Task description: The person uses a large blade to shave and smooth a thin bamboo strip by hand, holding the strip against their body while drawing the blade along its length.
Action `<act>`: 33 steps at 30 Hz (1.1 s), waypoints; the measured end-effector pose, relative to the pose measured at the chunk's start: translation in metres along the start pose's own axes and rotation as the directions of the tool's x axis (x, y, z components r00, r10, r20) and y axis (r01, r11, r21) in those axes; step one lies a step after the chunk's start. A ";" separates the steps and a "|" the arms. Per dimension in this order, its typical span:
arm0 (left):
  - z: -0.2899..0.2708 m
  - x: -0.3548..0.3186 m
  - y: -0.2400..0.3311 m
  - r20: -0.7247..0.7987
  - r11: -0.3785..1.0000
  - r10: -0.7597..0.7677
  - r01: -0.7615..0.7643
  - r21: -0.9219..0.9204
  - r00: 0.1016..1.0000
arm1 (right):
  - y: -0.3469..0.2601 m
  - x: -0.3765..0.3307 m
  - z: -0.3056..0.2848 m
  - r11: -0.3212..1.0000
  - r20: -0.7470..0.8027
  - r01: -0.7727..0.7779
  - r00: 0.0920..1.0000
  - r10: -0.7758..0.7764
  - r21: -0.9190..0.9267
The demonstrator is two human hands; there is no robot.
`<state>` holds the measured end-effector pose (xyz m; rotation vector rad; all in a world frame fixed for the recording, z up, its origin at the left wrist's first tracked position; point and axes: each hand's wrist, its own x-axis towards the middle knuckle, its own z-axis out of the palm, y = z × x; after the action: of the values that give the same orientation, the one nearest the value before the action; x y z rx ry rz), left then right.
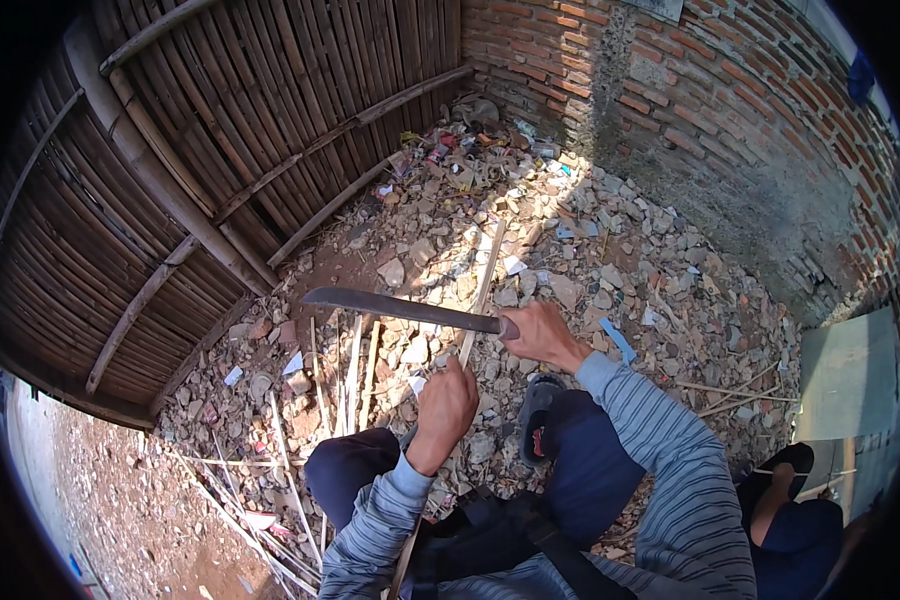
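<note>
My right hand [545, 334] is wrapped round the handle of a machete [400, 308], whose long dark blade points left, its broad tip toward the bamboo wall. Closed in a fist, my left hand [446, 408] grips a long pale bamboo strip [489, 268]. The strip slants away from me, passing by the blade near the handle, with its far end over the rubble. Its lower part comes out below my left hand and runs down beside my body. Whether blade and strip touch, I cannot tell.
Broken stones and litter [570, 290] cover the ground. Several split bamboo strips [355, 375] lie left of my knees. A bamboo wall [250, 110] rises at left, a brick wall [750, 130] at far right. Another person's bent leg [792, 535] shows at lower right, near a pale panel [850, 375].
</note>
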<state>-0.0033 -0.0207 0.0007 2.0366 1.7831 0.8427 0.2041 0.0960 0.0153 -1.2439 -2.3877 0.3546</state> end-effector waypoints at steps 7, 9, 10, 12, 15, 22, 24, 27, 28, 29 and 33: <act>-0.005 0.003 0.004 -0.002 1.000 0.007 -0.007 0.004 1.000 | 0.013 0.011 -0.002 0.997 -0.012 -0.081 0.997 0.081 0.001; 0.000 0.000 0.001 -0.004 1.000 0.004 -0.004 0.015 1.000 | 0.012 0.008 -0.003 0.999 -0.067 -0.051 0.996 0.050 -0.010; 0.003 -0.001 -0.001 -0.002 1.000 0.002 -0.002 0.028 1.000 | 0.012 0.007 -0.003 0.999 -0.058 -0.037 0.998 0.036 -0.021; 0.001 -0.003 -0.003 -0.017 0.999 0.026 -0.025 0.020 1.000 | 0.001 0.002 -0.001 0.999 -0.015 -0.008 1.000 0.008 -0.037; -0.001 -0.001 0.000 -0.031 0.999 0.038 -0.038 -0.010 0.999 | -0.006 -0.001 0.002 0.997 0.066 0.041 0.997 -0.036 -0.069; 0.001 -0.004 0.004 -0.027 0.999 0.054 -0.054 -0.001 0.998 | 0.018 0.008 -0.005 0.995 -0.054 -0.095 0.994 0.093 -0.028; 0.000 -0.006 0.002 0.003 1.000 0.016 -0.016 0.007 1.000 | 0.012 0.005 -0.005 0.996 -0.028 -0.086 0.996 0.085 -0.039; 0.001 -0.001 0.003 0.003 0.999 0.011 -0.011 -0.032 1.000 | 0.008 0.001 -0.002 0.998 0.049 -0.061 0.997 0.063 -0.032; -0.001 -0.003 0.003 0.010 1.000 0.006 -0.006 -0.019 1.000 | 0.008 0.000 -0.002 0.998 0.054 -0.026 0.998 0.029 -0.054; -0.001 -0.004 0.003 0.012 1.000 0.008 -0.008 -0.020 1.000 | 0.008 0.001 -0.004 0.997 0.055 0.008 0.998 -0.003 -0.078; 0.003 -0.004 0.005 0.004 0.998 0.053 -0.053 -0.015 0.999 | 0.029 0.009 -0.013 0.990 -0.021 -0.138 0.990 0.138 0.026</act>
<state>0.0019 -0.0251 0.0004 2.0833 1.7219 0.8630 0.2261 0.1200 0.0173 -1.3982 -2.2770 0.4080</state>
